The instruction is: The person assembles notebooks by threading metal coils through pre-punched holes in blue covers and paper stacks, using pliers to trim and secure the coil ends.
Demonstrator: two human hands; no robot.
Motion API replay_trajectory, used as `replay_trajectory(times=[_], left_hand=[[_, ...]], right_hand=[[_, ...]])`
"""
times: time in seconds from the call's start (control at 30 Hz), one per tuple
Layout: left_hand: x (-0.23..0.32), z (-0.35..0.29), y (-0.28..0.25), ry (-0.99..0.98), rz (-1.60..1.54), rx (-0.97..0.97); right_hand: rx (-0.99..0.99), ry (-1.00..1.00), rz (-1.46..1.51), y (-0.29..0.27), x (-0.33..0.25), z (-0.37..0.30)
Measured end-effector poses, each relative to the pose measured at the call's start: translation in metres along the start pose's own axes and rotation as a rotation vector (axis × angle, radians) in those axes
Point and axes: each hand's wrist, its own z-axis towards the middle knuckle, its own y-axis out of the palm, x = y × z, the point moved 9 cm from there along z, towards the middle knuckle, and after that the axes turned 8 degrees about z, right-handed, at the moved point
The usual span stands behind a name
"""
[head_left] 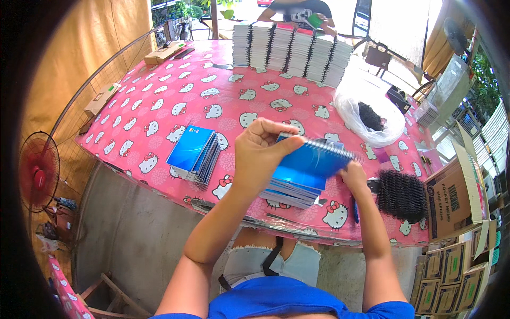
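In front of me a blue-covered spiral notebook (320,158) is held up and tilted, its wire coil running along the upper edge. The thumb and fingers of my left hand (263,151) pinch it at the left end. My right hand (354,176) is closed at the right end, by the end of the coil. Right beneath lies a stack of blue notebooks (292,195), partly hidden by the raised one. To the left sits another stack of blue spiral notebooks (192,151). A bundle of black spiral coils (402,195) rests to the right of my right hand.
Tall stacks of bound books (292,50) stand at the far edge, with another person (305,13) behind them. A clear plastic bag (345,119) holds black coils. An open cardboard box (451,199) stands at the right. A red fan (39,173) is far left.
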Motion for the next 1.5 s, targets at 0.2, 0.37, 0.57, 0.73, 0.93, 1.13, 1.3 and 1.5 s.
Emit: replay_trajectory(times=[0.2,0.37,0.57,0.73,0.93,1.13,1.3,1.5], left_hand=[[0.045,-0.064,0.041,0.768,0.684,-0.306],[-0.001,-0.062,0.034,0.32,0.545,-0.07],[0.009,-0.069,0.027,0.475,0.602,-0.054],[0.019,-0.07,0.037,0.478,0.548,-0.058],[0.02,-0.069,0.037,0.478,0.549,-0.056],[0.032,-0.077,0.031,0.631,0.54,-0.075],[0.044,-0.054,-0.081,0.539,0.478,0.546],[-0.049,-0.047,-0.301,-0.116,0.371,0.925]], right_hand=[[0.196,-0.019,-0.223,0.006,0.03,-0.123],[0.329,0.014,-0.273,-0.009,0.038,-0.14],[0.208,-0.31,0.686,-0.069,-0.081,-0.163],[0.296,-0.609,0.539,-0.112,-0.16,-0.185],[0.185,-0.59,0.634,-0.105,-0.159,-0.179],[-0.802,0.018,1.716,-0.028,-0.147,-0.162],[0.068,-0.244,1.001,-0.074,-0.107,-0.159],[0.245,-0.116,0.232,-0.013,0.013,-0.12]])
